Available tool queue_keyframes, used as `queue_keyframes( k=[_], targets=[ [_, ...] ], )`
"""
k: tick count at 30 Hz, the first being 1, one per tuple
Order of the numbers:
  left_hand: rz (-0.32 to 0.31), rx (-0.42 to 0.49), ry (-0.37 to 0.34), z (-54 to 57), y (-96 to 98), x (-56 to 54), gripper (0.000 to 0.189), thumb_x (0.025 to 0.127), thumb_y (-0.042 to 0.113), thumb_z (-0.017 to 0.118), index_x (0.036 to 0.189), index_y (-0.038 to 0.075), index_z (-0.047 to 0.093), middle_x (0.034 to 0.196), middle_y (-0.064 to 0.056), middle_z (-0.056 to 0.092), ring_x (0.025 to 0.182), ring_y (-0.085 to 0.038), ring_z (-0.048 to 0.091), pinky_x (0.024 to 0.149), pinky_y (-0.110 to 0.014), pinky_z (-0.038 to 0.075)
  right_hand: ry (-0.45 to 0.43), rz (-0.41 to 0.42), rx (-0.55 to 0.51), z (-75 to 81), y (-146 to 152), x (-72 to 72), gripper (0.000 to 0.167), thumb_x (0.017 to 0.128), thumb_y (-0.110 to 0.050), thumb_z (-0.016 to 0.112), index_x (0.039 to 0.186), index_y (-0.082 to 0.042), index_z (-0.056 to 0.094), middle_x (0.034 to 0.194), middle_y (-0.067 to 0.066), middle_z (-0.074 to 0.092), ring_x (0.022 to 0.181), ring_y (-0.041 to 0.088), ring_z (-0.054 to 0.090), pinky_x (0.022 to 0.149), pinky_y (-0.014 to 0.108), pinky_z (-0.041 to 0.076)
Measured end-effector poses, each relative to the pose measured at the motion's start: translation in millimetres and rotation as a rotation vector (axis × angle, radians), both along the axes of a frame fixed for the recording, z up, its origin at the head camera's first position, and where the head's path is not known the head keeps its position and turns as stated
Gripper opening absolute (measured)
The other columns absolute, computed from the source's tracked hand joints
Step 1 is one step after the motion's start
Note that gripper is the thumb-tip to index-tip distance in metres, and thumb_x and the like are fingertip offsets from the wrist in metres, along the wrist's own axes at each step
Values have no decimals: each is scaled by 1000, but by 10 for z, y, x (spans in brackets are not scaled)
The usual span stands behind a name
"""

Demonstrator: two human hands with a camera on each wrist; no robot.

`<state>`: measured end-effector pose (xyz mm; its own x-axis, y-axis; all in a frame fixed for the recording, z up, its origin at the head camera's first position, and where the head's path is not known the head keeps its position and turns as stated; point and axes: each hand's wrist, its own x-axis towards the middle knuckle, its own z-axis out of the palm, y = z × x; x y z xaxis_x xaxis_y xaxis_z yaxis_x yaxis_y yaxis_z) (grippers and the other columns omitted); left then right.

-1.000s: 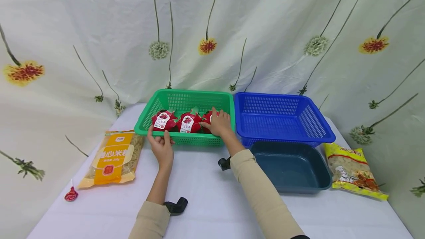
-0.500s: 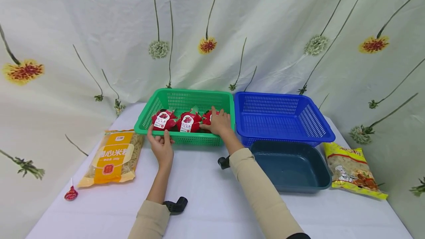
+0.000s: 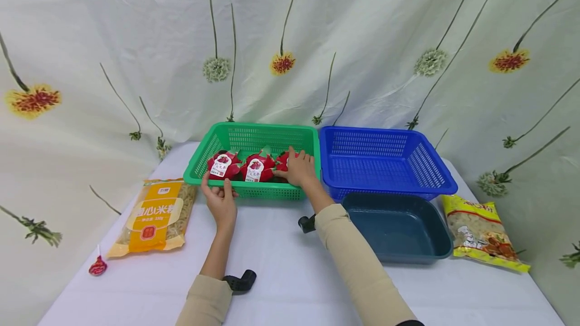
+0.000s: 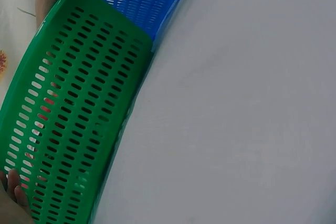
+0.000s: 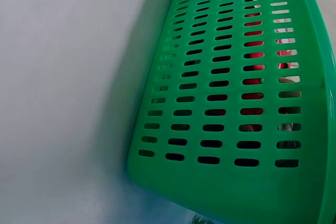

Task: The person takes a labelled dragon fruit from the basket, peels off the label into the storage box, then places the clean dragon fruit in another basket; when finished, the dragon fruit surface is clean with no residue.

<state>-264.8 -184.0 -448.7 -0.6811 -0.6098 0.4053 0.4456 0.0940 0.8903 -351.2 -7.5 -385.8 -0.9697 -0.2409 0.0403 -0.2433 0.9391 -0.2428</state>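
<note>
Three red dragon fruits with white labels line the front of the green basket (image 3: 272,192). My right hand (image 3: 301,169) reaches over the rim and grips the right dragon fruit (image 3: 283,159), partly covering it. The middle dragon fruit (image 3: 257,167) lies beside it, untouched. My left hand (image 3: 220,206) is at the basket's front left, thumb and forefinger at the rim by the left dragon fruit (image 3: 222,165), other fingers bent outside the wall; I cannot tell whether it grips rim or fruit. In the left wrist view, its fingers (image 4: 20,195) lie against the slotted wall.
A blue basket (image 3: 376,182) stands against the green one on the right, with a dark teal tub (image 3: 401,258) in front of it. Bagged noodles (image 3: 156,218) lie at left near a red lollipop (image 3: 97,265). A yellow food bag (image 3: 482,235) lies far right.
</note>
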Motion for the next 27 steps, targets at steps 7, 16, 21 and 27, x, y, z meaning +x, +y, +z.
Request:
queue_keyframes(
  k=[7, 16, 21, 27],
  targets=[
    [0, -34, 11, 153, 55, 145, 53, 94, 7, 51, 138, -5, 23, 69, -5, 46, 52, -12, 52, 51, -22, 48, 41, 6, -17, -10, 8, 17, 96, 80, -65, 52, 147, -8, 15, 138, 24, 32, 128, 36, 29, 105, 46, 22],
    [-7, -22, 12, 172, 76, 158, 53, 94, 6, 51, 139, -2, 24, 68, -2, 47, 52, -10, 51, 52, -22, 48, 289, -52, -121, 29, 84, 99, 92, 83, -60, 54, 147, -5, 17, 138, 24, 29, 126, 36, 29, 105, 47, 23],
    [-3, -18, 17, 170, 77, 157, 53, 94, 4, 50, 138, -5, 24, 67, -5, 46, 51, -10, 50, 50, -19, 47, 430, -53, -151, 98, 136, 147, 91, 83, -60, 55, 147, -6, 18, 137, 23, 31, 125, 34, 30, 103, 47, 25],
    [-7, -18, 2, 147, 47, 115, 55, 95, 11, 51, 140, -2, 24, 69, -5, 47, 52, -12, 51, 51, -21, 48, 552, 20, -240, 387, 247, 357, 90, 82, -56, 59, 145, -5, 21, 138, 23, 31, 126, 34, 29, 104, 48, 23]
  ],
)
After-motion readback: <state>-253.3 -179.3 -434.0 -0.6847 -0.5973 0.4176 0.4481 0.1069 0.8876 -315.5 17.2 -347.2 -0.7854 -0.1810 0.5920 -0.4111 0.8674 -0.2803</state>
